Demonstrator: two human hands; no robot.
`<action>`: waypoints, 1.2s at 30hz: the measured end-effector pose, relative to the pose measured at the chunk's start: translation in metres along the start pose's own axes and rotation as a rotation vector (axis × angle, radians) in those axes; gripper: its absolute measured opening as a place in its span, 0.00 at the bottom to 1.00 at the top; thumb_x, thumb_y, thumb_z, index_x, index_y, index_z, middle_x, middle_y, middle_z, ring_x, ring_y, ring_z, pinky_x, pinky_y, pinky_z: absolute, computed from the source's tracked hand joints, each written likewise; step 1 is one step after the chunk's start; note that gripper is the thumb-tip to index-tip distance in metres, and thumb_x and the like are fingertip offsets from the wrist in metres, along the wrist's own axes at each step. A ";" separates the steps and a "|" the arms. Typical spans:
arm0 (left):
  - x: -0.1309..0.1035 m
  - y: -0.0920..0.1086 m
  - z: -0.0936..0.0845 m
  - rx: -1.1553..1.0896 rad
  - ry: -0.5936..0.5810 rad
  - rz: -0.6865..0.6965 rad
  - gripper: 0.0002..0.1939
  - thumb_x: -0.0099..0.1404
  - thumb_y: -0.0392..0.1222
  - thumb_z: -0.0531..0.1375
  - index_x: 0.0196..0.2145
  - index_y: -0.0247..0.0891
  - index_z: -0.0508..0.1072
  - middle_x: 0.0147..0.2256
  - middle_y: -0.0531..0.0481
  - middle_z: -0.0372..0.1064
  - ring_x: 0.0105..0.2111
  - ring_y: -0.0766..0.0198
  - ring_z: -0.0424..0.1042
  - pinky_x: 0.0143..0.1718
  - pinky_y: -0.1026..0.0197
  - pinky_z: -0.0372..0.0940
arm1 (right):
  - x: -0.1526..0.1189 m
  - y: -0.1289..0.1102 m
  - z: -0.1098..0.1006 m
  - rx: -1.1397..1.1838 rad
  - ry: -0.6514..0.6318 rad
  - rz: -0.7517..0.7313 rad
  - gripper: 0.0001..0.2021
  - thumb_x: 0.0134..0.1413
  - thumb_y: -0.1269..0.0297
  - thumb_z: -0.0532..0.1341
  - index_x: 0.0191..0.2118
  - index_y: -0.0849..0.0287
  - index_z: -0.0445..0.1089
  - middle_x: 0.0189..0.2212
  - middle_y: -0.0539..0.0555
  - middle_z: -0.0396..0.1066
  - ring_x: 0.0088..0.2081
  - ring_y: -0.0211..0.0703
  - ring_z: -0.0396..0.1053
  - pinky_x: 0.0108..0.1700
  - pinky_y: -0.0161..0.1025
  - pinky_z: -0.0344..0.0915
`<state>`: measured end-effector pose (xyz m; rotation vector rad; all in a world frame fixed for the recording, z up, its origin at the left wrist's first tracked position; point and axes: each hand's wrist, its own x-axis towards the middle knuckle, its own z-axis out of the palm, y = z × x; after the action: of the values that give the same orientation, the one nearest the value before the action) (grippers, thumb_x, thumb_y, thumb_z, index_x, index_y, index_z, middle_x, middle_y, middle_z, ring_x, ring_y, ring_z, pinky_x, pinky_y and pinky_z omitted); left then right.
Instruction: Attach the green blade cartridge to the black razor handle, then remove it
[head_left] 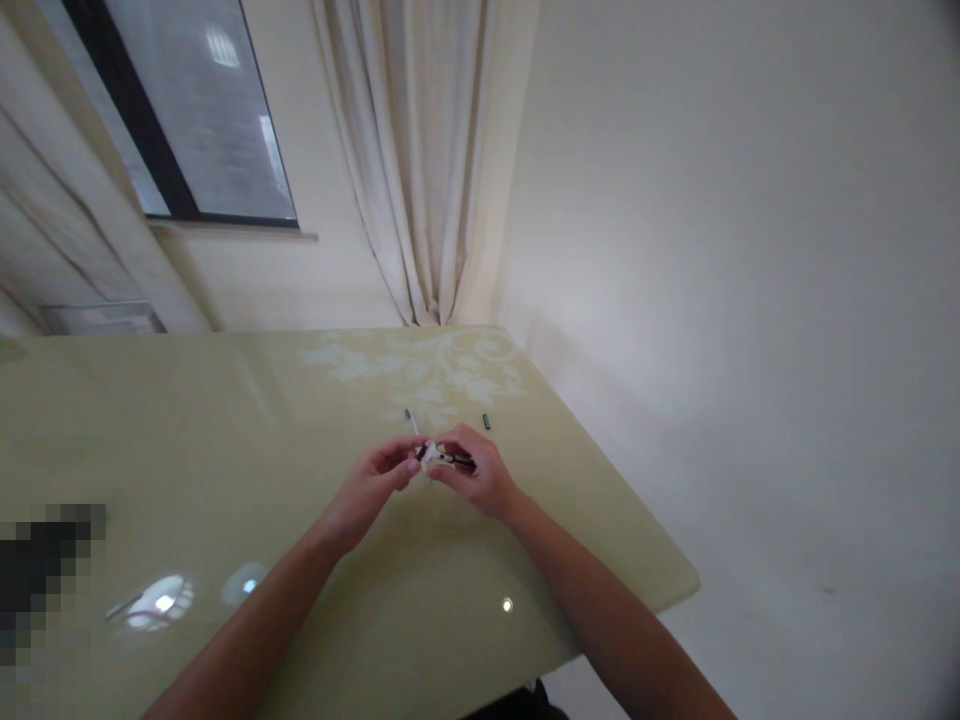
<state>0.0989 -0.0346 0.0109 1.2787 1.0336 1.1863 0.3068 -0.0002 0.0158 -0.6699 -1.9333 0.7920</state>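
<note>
Your left hand [379, 478] and right hand [475, 472] both pinch the small white-and-black object [433, 456]; steady it low over the worktop [187, 430].

the left hand [381, 470] and the right hand [474, 472] meet over a glossy pale green surface [187, 430], holding a small white and black object [433, 455] between fingertips; its details are too small to tell. just beyond them lies a thin stick [412, 421] with a dark end, and near the right hand a small dark piece [486, 422]. behind hang pale curtains [427, 150] beside a dark-framed window [202, 110].
</note>
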 end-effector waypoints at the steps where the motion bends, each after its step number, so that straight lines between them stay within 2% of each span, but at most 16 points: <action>1: 0.000 0.002 0.000 0.009 0.030 0.037 0.24 0.57 0.55 0.72 0.48 0.42 0.83 0.37 0.48 0.77 0.34 0.62 0.69 0.37 0.62 0.63 | 0.000 -0.003 -0.001 0.036 0.007 0.041 0.18 0.64 0.48 0.65 0.48 0.58 0.76 0.33 0.52 0.71 0.33 0.41 0.67 0.37 0.36 0.63; 3: 0.001 0.004 -0.001 0.049 0.069 0.112 0.23 0.56 0.52 0.73 0.48 0.43 0.83 0.34 0.50 0.75 0.33 0.62 0.69 0.37 0.61 0.64 | 0.000 -0.008 -0.002 0.075 0.009 0.085 0.16 0.69 0.50 0.61 0.46 0.58 0.75 0.33 0.52 0.72 0.32 0.40 0.67 0.36 0.35 0.62; 6: 0.001 0.005 -0.003 0.090 0.090 0.185 0.21 0.55 0.47 0.74 0.47 0.42 0.83 0.30 0.53 0.70 0.31 0.63 0.68 0.36 0.62 0.64 | -0.001 -0.011 0.000 0.021 -0.008 0.054 0.15 0.69 0.51 0.60 0.43 0.58 0.75 0.33 0.53 0.73 0.32 0.40 0.67 0.37 0.36 0.62; 11: -0.001 0.004 -0.003 0.082 0.104 0.243 0.21 0.55 0.45 0.74 0.47 0.43 0.82 0.32 0.53 0.69 0.33 0.64 0.69 0.37 0.62 0.66 | -0.003 -0.011 0.004 -0.021 -0.005 0.003 0.14 0.69 0.52 0.60 0.44 0.57 0.76 0.35 0.54 0.75 0.33 0.41 0.69 0.38 0.37 0.63; 36: -0.002 0.005 0.001 0.046 0.115 0.260 0.21 0.53 0.43 0.76 0.46 0.44 0.83 0.30 0.53 0.69 0.31 0.65 0.68 0.34 0.63 0.63 | -0.002 -0.012 0.002 -0.051 0.044 -0.061 0.12 0.69 0.55 0.62 0.43 0.58 0.77 0.34 0.54 0.76 0.34 0.41 0.71 0.40 0.37 0.66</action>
<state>0.0989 -0.0373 0.0159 1.4261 1.0030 1.4550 0.3044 -0.0098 0.0235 -0.6506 -1.9298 0.6868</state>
